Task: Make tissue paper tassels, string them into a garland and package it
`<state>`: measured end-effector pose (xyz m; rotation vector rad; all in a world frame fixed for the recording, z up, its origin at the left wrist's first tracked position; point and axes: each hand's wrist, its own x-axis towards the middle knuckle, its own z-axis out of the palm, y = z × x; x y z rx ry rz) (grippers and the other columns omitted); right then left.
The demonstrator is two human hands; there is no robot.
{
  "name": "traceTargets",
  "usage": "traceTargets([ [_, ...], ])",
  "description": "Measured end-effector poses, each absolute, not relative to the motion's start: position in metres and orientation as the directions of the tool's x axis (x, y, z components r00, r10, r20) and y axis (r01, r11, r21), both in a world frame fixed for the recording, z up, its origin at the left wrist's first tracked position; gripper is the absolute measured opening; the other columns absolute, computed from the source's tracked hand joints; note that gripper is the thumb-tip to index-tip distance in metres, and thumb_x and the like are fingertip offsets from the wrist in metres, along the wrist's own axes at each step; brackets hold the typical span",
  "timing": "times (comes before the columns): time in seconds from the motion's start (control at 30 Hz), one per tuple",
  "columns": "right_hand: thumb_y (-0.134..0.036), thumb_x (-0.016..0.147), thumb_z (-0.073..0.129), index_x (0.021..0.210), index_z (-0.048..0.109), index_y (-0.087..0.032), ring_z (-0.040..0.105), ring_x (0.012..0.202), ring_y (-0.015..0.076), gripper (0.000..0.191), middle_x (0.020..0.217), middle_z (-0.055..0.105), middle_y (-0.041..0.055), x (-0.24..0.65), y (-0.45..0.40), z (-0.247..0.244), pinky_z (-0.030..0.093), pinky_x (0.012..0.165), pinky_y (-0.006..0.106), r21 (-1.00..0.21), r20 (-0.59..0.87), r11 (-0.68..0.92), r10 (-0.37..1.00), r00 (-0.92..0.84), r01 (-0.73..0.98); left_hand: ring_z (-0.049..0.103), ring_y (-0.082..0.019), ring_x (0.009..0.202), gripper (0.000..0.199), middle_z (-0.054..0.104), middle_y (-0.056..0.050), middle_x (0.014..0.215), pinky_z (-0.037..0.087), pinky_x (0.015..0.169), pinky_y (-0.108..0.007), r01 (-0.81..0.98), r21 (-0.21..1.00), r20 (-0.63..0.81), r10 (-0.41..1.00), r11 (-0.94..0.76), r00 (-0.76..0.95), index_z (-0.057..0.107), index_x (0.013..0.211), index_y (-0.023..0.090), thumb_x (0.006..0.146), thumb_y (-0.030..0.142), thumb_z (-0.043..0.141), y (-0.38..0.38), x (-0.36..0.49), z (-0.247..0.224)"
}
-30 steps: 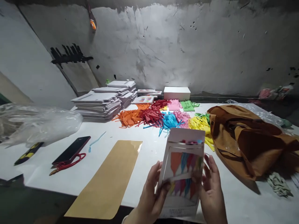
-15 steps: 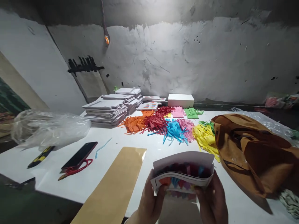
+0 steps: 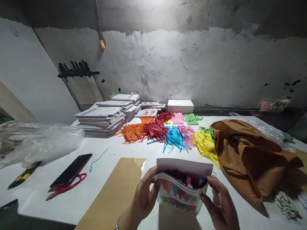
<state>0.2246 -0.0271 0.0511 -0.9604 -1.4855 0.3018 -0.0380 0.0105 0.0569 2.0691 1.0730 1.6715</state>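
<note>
Between my hands is a white paper packet (image 3: 183, 166), its top mouth gaping and its back flap standing up. A clear front window shows coloured pieces inside, and more colourful strips (image 3: 188, 180) are visible through the mouth. My left hand (image 3: 145, 191) pinches the packet's left edge, thumb in front and fingers on the side. At the right edge my right hand (image 3: 219, 199) grips it, with the thumb on the front rim and the index finger by the back flap. Beyond lie fringed paper bundles: orange (image 3: 132, 132), dark red (image 3: 155, 131), blue (image 3: 174, 138) and yellow (image 3: 205, 143).
Stacks of white packets (image 3: 99, 119) and a white box (image 3: 180, 105) stand at the back. A tan strip (image 3: 115, 191), a phone (image 3: 72, 169), a cutter (image 3: 24, 175) and a plastic bag (image 3: 55, 137) lie left. On the right sits a brown bag (image 3: 251, 156).
The packet's mouth has widened and tilted, showing more of the strips and the front window. My right hand's fingers have spread a little at its edge. The view has shifted slightly right.
</note>
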Motion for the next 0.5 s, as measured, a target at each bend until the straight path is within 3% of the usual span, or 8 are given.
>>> traceTargets([
  [0.13,-0.029,0.09,0.067,0.137,0.053,-0.026,0.065,0.117,0.0269,0.05,0.13,0.065,0.0112,0.231,-0.03,0.07,0.06,0.088,0.03,-0.592,0.743,0.662,0.67,-0.007,0.459,0.072,-0.018,0.084,0.045,0.07,-0.009,0.115,0.061,0.071,-0.026,0.38,0.537,0.744,0.635,-0.753,0.209,0.046,0.139,0.028,0.097,0.015,0.052,0.015,-0.045,0.08],
  [0.27,-0.036,0.083,0.076,0.125,0.062,-0.027,0.067,0.112,0.0315,0.045,0.12,0.07,0.01,0.233,-0.035,0.089,0.06,0.089,0.04,-0.54,0.753,0.631,0.658,-0.015,0.557,0.072,-0.014,0.07,0.049,0.072,-0.008,0.115,0.06,0.065,-0.022,0.424,0.487,0.729,0.623,-0.764,0.285,0.047,0.137,0.03,0.094,0.01,0.055,0.018,-0.052,0.105],
  [0.4,-0.042,0.083,0.076,0.11,0.066,-0.029,0.071,0.099,0.0295,0.032,0.111,0.072,0.0086,0.233,-0.043,0.113,0.061,0.085,0.039,-0.562,0.757,0.661,0.654,-0.013,0.496,0.073,-0.018,0.083,0.039,0.073,-0.008,0.103,0.06,0.072,-0.023,0.402,0.406,0.744,0.553,-0.82,0.375,0.058,0.123,0.026,0.09,0.005,0.055,0.017,-0.06,0.134],
  [0.5,-0.033,0.084,0.075,0.097,0.067,-0.028,0.07,0.098,0.0275,0.016,0.105,0.072,0.0089,0.231,-0.042,0.124,0.06,0.084,0.037,-0.611,0.74,0.669,0.673,0.005,0.423,0.069,-0.019,0.089,0.026,0.069,-0.007,0.098,0.058,0.075,-0.025,0.348,0.463,0.743,0.571,-0.815,0.35,0.061,0.102,0.023,0.087,0.002,0.058,0.014,-0.057,0.145],
])
